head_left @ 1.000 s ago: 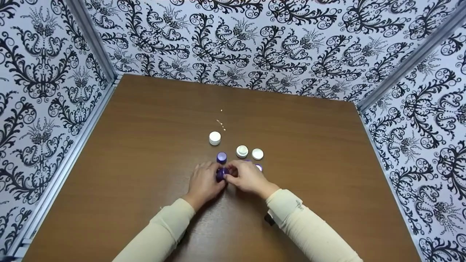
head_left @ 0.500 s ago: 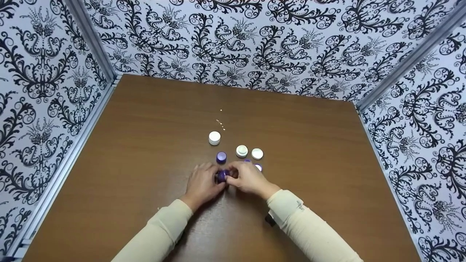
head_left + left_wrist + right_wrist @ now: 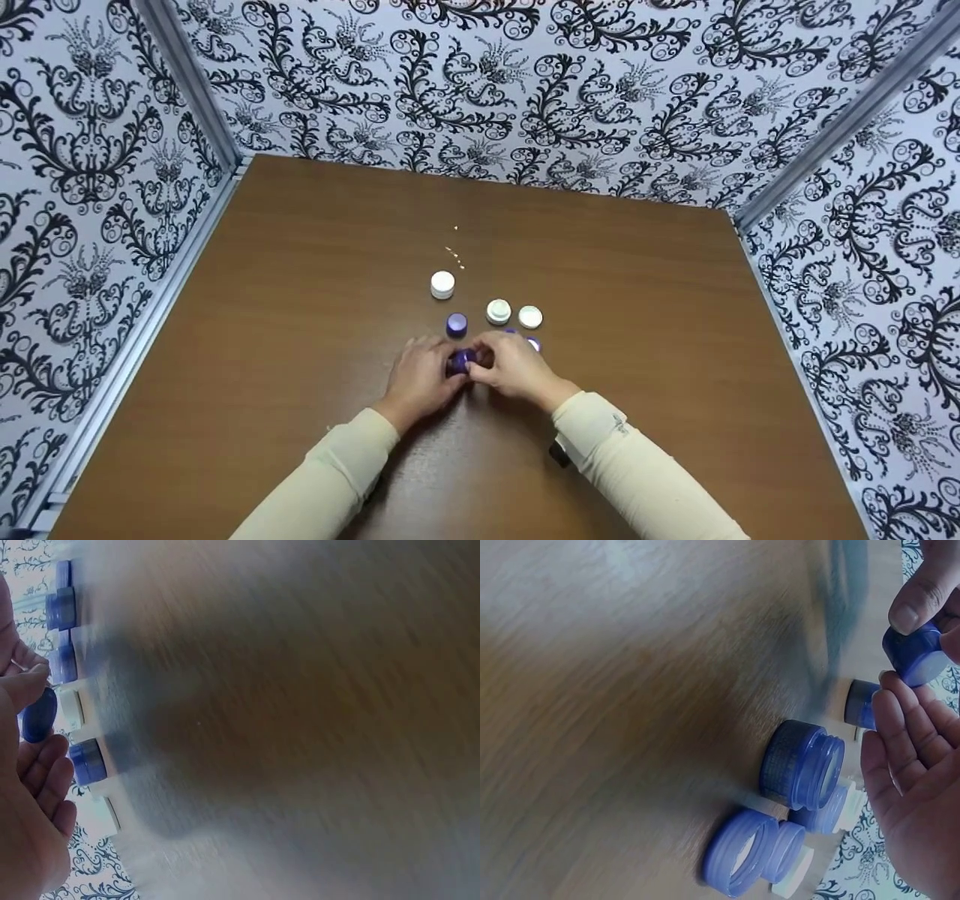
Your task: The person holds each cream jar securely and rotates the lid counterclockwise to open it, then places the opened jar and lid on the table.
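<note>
Purple jar (image 3: 459, 361), small and round, pinched between my left hand (image 3: 417, 379) and right hand (image 3: 514, 369). Fingers of both curl round it.

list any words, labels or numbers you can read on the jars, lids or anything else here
No text can be read in any view.
Open purple jar: faint marks on its side wall in the right wrist view, too blurred to read.
Right sleeve: a small grey mark, too small to read.
Purple lid held between both hands: no writing visible.
White jars: no writing visible.
Wall paper: ornament only, no letters.
</note>
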Demonstrator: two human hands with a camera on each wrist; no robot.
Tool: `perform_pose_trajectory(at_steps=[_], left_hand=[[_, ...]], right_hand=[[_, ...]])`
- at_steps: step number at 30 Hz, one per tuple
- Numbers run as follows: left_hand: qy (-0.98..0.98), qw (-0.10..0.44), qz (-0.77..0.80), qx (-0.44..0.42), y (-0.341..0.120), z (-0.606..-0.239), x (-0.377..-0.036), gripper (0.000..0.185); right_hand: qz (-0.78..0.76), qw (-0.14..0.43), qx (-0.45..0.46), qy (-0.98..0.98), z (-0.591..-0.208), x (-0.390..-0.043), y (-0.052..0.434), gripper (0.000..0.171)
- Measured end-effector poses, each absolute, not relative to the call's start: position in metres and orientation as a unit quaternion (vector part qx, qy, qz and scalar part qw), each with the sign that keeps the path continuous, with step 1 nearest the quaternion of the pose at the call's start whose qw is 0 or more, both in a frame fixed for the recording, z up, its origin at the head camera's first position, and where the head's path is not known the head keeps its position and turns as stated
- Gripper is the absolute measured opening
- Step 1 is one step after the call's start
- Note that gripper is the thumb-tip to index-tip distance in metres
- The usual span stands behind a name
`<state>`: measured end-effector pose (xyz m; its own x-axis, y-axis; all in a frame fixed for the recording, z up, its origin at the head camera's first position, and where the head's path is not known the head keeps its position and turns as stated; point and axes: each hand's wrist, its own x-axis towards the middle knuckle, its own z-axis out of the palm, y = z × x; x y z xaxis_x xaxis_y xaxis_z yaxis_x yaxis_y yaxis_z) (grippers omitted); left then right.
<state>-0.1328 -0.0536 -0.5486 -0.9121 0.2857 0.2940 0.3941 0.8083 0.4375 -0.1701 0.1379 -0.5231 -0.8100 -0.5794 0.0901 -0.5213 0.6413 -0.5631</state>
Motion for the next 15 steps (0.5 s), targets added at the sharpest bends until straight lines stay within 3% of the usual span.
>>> perform_pose_trajectory(at_steps=[15], left_hand=[[-0.944, 0.089, -0.254, -0.189, -0.0539, -0.5492, -0.1279, 0.045]], right_hand=[[-0.278, 0.026, -0.319, 0.906, -0.5272, -0.1638, 0.1393, 0.021]])
